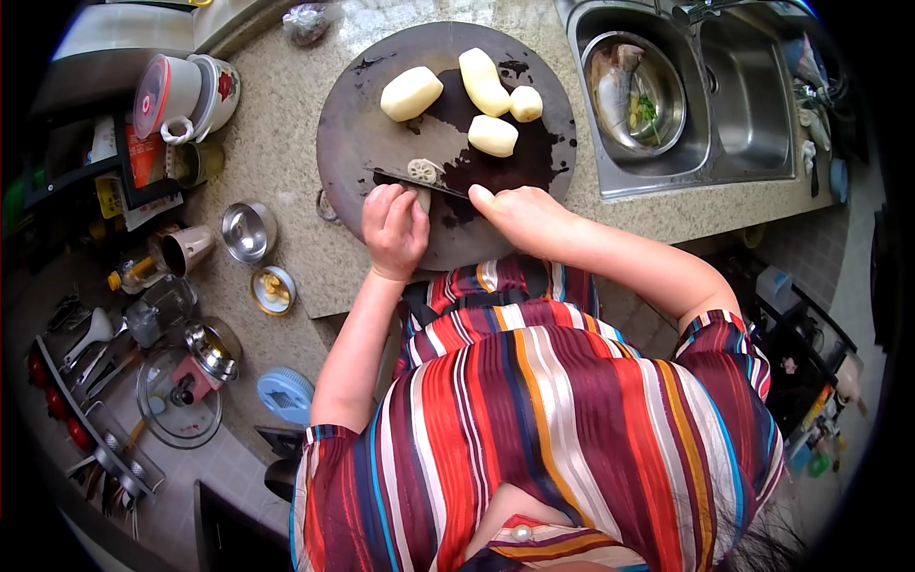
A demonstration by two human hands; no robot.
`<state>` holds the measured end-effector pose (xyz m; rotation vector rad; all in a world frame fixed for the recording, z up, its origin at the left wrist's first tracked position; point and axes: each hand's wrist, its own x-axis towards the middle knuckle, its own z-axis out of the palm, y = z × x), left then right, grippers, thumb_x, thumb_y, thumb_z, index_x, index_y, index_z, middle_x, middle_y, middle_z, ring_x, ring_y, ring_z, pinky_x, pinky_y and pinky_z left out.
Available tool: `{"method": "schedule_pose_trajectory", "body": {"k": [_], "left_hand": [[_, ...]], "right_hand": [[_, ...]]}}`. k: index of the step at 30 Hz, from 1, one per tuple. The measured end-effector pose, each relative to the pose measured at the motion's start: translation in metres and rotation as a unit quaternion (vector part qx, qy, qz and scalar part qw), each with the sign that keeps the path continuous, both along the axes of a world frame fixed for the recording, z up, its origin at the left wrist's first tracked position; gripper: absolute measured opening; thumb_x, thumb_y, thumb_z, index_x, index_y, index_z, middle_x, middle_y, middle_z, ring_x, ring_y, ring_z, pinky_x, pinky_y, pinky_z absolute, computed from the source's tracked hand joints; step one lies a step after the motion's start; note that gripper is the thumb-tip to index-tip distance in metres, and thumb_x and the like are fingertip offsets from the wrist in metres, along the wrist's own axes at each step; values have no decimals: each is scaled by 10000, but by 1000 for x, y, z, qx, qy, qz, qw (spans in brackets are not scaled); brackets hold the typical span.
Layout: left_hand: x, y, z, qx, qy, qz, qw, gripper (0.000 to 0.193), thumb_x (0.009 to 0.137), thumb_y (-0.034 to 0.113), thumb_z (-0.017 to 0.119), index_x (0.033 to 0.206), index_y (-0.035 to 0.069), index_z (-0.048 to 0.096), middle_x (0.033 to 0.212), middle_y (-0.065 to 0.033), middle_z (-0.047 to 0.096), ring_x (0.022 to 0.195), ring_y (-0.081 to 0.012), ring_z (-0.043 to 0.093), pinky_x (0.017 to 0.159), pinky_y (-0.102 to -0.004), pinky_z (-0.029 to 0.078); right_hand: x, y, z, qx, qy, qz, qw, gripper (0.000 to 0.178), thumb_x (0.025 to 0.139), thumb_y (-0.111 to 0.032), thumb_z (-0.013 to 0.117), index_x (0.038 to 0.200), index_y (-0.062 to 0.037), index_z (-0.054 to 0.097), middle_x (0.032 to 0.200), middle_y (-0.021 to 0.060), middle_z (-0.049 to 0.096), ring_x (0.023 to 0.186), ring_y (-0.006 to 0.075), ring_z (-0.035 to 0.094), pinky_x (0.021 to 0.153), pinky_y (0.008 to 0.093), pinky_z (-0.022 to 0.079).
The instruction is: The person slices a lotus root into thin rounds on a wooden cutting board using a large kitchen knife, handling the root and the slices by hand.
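A round dark cutting board (348, 129) lies on the counter in front of me, wet in patches. My left hand (394, 231) is closed, its curled fingers on a pale lotus root piece (422, 199), mostly hidden by hand and blade. In my right hand (524, 217) is a kitchen knife (419, 183), its handle covered by the fingers. The blade stretches left across the held piece. Just beyond it lies a thin lotus root slice (422, 171) with holes. Farther back on the board sit several peeled lotus root segments, among them a thick one (412, 93) and a short one (493, 136).
At the right is a double sink (753, 105), with a steel bowl (599, 71) holding a fish and green herbs. A metal bowl (249, 233), a small dish (274, 290) of yellowish pieces and a white pot (221, 91) stand left of the board.
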<state>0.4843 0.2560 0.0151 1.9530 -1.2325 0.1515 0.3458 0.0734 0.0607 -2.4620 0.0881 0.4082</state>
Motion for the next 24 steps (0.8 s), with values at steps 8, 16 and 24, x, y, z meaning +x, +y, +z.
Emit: {"method": "schedule_pose_trajectory", "body": {"k": [8, 16, 24], "left_hand": [[-1, 3, -5, -6, 21, 11, 1000, 181, 741, -3, 669, 916, -8, 623, 968, -154, 599, 928, -358, 586, 843, -432, 482], [-1, 3, -5, -16, 2, 16, 1000, 169, 739, -5, 668, 902, -7, 627, 970, -160, 603, 924, -360, 587, 838, -431, 482], [0, -1, -3, -36, 15, 14, 999, 172, 727, -37, 667, 893, -4, 634, 936, -138, 612, 905, -334, 589, 835, -419, 487]], "right_hand": [[-8, -13, 50, 14, 29, 25, 999, 220, 835, -40, 519, 1002, -5, 380, 641, 191, 585, 650, 401, 632, 552, 489, 492], [-8, -17, 57, 25, 38, 40, 998, 201, 832, -34, 517, 976, -11, 379, 639, 194, 578, 654, 403, 627, 554, 492, 487], [0, 1, -1, -2, -15, 4, 1000, 189, 853, -51, 500, 999, -11, 387, 646, 194, 584, 659, 403, 630, 561, 489, 496]]}}
